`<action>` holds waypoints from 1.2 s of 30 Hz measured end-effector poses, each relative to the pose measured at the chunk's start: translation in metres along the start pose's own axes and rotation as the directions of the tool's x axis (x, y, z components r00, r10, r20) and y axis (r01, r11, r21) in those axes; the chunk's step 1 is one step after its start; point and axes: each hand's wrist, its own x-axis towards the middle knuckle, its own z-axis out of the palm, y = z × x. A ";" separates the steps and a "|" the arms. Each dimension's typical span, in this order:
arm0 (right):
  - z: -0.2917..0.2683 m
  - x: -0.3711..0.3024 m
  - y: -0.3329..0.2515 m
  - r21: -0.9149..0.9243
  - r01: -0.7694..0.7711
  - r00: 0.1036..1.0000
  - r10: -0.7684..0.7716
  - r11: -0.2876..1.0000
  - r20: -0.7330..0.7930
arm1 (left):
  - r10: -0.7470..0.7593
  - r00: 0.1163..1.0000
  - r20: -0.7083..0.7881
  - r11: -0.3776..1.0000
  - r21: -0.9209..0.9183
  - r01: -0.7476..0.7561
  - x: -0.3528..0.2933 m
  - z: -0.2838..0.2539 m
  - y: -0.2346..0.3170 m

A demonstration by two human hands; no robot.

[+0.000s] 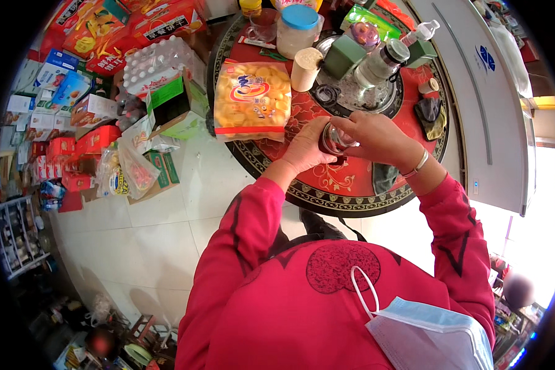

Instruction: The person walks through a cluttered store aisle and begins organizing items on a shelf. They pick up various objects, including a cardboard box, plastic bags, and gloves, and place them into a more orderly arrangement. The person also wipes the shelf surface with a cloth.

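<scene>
Pale glossy floor tiles (154, 246) with thin joints spread beneath a round red table (351, 203) with a black-and-gold patterned border. A white, flat-fronted appliance (468, 92) stands just beside it on the right, and white daylight glares through an opening (544, 246) beyond. Red, blue and white cardboard cartons (98, 139) crowd the left.

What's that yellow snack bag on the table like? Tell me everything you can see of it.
The yellow snack bag is roughly rectangular and looks like plastic, showing pale yellow rounded shapes, a colorful central logo and cartoon figures. A red band runs along the edge nearest the person. It lies face up on the left side of the round red table, looking full, with no opening visible. Neither of the hands holds it; the left hand is near its lower right corner.
</scene>
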 end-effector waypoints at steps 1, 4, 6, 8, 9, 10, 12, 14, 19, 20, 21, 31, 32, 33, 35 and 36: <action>0.001 0.000 0.002 -0.026 -0.025 0.999 0.026 0.999 0.029 | -0.005 1.000 0.000 1.000 -0.003 0.005 0.001 0.000 0.000; 0.001 -0.002 0.006 -0.025 -0.036 0.998 0.037 0.999 0.058 | 0.000 1.000 -0.003 1.000 0.017 0.000 0.003 0.000 0.002; 0.013 -0.012 0.018 0.194 0.031 0.992 -0.006 0.981 -0.128 | -0.001 1.000 -0.003 1.000 0.017 0.001 0.003 0.002 0.003; 0.034 -0.024 0.043 0.328 -0.029 0.957 0.121 0.944 -0.264 | 0.028 0.999 -0.026 0.999 0.035 -0.028 0.005 0.003 0.005; 0.051 -0.033 0.061 0.373 -0.140 0.921 0.259 0.917 -0.292 | 0.017 1.000 -0.011 0.999 0.045 -0.017 0.007 0.001 0.011; 0.071 -0.042 0.080 0.426 -0.240 0.866 0.391 0.872 -0.312 | 0.003 1.000 0.002 0.998 0.057 -0.004 0.007 -0.002 0.016; 0.113 -0.064 0.112 0.153 -0.460 0.796 0.483 0.874 -0.366 | 0.004 1.000 -0.024 0.999 0.047 -0.002 0.008 -0.001 0.019; 0.148 -0.078 0.117 0.147 -0.544 0.772 0.562 0.826 -0.298 | -0.001 1.000 -0.031 0.999 0.043 0.002 0.005 -0.004 0.020; 0.189 -0.092 0.135 0.091 -0.409 0.891 0.419 0.908 -0.174 | -0.010 0.968 -0.250 0.972 0.223 0.067 -0.034 -0.009 0.020; 0.179 -0.095 0.131 0.083 -0.411 0.901 0.419 0.908 -0.114 | -0.047 0.944 -0.328 0.972 0.201 0.118 -0.053 -0.012 0.026; 0.170 -0.099 0.128 0.052 -0.369 0.928 0.371 0.928 -0.043 | -0.124 0.913 -0.388 0.961 0.182 0.208 -0.077 -0.011 0.027; 0.125 -0.088 -0.021 -0.032 0.252 0.946 -0.239 0.967 0.217 | -0.586 0.727 -0.358 0.799 -0.404 0.445 -0.326 -0.056 0.097; 0.124 -0.074 -0.052 -0.038 0.328 0.925 -0.313 0.944 0.217 | -0.467 0.785 -0.408 0.855 -0.436 0.282 -0.345 -0.074 0.111; 0.122 -0.056 -0.090 -0.028 0.395 0.877 -0.368 0.918 0.308 | -0.373 0.818 -0.437 0.866 -0.481 0.138 -0.366 -0.093 0.134; 0.134 -0.027 -0.162 0.025 0.552 0.777 -0.525 0.834 0.347 | -0.208 0.858 -0.470 0.896 -0.443 -0.025 -0.395 -0.131 0.197; 0.142 -0.012 -0.196 0.047 0.659 0.708 -0.640 0.751 0.298 | -0.066 0.866 -0.495 0.939 -0.324 -0.114 -0.413 -0.143 0.215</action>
